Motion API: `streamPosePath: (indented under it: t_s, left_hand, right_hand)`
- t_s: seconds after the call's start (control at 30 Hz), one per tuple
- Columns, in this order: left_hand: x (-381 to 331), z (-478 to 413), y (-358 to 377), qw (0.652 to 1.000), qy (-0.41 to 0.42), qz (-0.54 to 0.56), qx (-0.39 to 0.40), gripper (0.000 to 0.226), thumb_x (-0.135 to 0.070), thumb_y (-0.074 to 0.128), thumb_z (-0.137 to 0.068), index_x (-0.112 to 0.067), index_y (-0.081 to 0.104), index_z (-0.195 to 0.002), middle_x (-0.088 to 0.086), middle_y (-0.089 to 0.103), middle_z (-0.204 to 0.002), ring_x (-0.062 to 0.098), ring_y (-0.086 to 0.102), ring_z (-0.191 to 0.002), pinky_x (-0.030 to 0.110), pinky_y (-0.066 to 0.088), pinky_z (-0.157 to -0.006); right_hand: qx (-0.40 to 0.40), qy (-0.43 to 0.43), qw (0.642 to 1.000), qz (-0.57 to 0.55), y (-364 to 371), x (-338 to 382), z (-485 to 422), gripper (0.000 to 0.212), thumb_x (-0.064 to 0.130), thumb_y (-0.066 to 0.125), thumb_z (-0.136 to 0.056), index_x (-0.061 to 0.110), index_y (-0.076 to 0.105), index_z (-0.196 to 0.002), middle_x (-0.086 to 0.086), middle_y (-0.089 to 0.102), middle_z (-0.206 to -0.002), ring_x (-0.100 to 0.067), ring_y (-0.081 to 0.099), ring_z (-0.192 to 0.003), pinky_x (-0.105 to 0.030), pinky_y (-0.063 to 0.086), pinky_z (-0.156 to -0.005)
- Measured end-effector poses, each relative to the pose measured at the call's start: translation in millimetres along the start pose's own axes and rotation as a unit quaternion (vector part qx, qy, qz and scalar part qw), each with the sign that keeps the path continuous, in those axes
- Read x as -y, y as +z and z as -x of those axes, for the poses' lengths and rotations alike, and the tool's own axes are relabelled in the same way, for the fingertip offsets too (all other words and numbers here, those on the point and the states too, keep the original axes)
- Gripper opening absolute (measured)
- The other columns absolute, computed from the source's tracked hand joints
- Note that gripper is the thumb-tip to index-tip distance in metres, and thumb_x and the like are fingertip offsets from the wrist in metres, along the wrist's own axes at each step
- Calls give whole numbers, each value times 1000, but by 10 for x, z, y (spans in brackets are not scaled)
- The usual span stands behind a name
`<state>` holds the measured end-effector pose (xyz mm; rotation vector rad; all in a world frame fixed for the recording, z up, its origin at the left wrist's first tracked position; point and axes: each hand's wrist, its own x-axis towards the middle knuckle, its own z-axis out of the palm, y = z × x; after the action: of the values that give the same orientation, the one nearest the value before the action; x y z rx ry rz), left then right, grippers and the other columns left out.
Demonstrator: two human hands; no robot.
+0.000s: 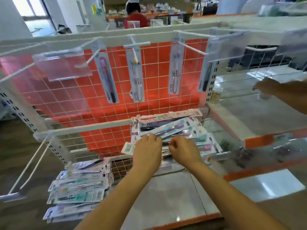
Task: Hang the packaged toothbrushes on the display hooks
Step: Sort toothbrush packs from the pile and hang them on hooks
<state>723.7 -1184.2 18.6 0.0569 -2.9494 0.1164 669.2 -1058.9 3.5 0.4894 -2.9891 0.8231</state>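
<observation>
Head view, query 1: where were the hands?

Reply: You held both over the pile of packaged toothbrushes [174, 130]. Your left hand [147, 148] lay knuckles-up with its fingers [150, 137] bent and their tips down on the top packs. Whether they gripped a pack cannot be told. Your right hand [181, 149] sat just beside it, with thumb and forefinger [172, 144] drawn narrow, pinching a pack edge at the near side of the pile.

Query 2: where was the stock relative to the fingers?

Reply: The pile spread under and beyond your fingertips, with packs fanned at mixed angles. Higher up, four packs hung from white display hooks [193, 48] against the wire grid [154, 63] with its red backing:
- The first hung pack [108, 77] was up and left of your left-hand fingers.
- The second hung pack [136, 77] was almost straight above them.
- The third hung pack [176, 70] was above your right-hand fingers.
- The fourth hung pack [206, 80] was further right, partly behind a clear tag holder [226, 45].

A second stack of packs [79, 188] lay down and left of your left-hand fingers, beside your left forearm.

Query 3: what else was in frame?

Reply: Another person's hand [264, 87] reached in well to the right of your right-hand fingers, over the neighbouring shelf [245, 117]. Blur softened the frame edges.
</observation>
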Motion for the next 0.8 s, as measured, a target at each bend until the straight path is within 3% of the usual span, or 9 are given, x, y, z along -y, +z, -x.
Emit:
streamPosePath:
  t_s: [0.1, 0.23, 0.37, 0.47, 0.53, 0.67, 0.8]
  left_hand:
    - [27, -311, 112, 1000, 5, 1, -16, 27, -15, 77, -70, -12, 65, -95, 6, 62, -89, 28, 60, -80, 35, 44, -59]
    - [57, -614, 313, 999, -2, 42, 2, 28, -18, 75, -69, -10, 65, -94, 11, 63, -89, 35, 62, -80, 41, 48, -63]
    - [38, -733, 464, 999, -14, 31, 21, 44, -41, 64, -82, -19, 57, -119, 6, 62, -114, 29, 56, -105, 42, 46, -84]
    - [45, -756, 510, 999, -7, 26, 22, 47, -45, 56, -89, -23, 47, -129, 4, 54, -125, 26, 48, -117, 39, 39, -93]
    - [65, -780, 491, 999, 2, 33, 28, 46, -44, 66, -82, -22, 54, -121, 5, 59, -115, 26, 54, -108, 39, 43, -86]
    - [141, -839, 495, 999, 19, 5, 37, 45, -31, 90, -49, -19, 68, -86, 3, 63, -73, 24, 62, -66, 33, 47, -53]
    - [168, -866, 425, 998, 36, 27, 35, 37, -19, 77, -72, -11, 63, -105, 12, 64, -90, 32, 61, -77, 39, 48, -61]
  right_hand:
    - [-44, -19, 999, -11, -9, -32, -317, 16, 22, 53, -91, 17, 67, -98, -4, 70, -97, -23, 62, -93, -31, 44, -71]
    - [-51, -61, 997, 1, -28, -96, -755, 23, 19, 55, -91, 15, 62, -112, -6, 59, -113, -25, 49, -110, -34, 40, -87]
    - [-29, -118, 992, 21, -26, -116, -1085, 40, 10, 55, -86, 13, 56, -126, -8, 55, -127, -29, 44, -119, -39, 38, -97]
    - [33, -133, 990, 35, 0, -110, -1236, 52, 13, 56, -87, 16, 46, -138, -7, 49, -139, -27, 39, -130, -39, 32, -106]
    - [69, -137, 986, 60, 48, -115, -1301, 58, 16, 57, -87, 17, 40, -142, -8, 46, -143, -27, 36, -134, -43, 27, -112]
    - [113, -125, 981, 98, 140, -99, -1360, 61, 23, 61, -83, 21, 40, -141, -5, 50, -139, -26, 38, -132, -54, 18, -115]
    - [88, -126, 980, 123, 130, -39, -1363, 39, 21, 60, -84, 21, 57, -122, -5, 60, -122, -28, 49, -120, -52, 22, -112]
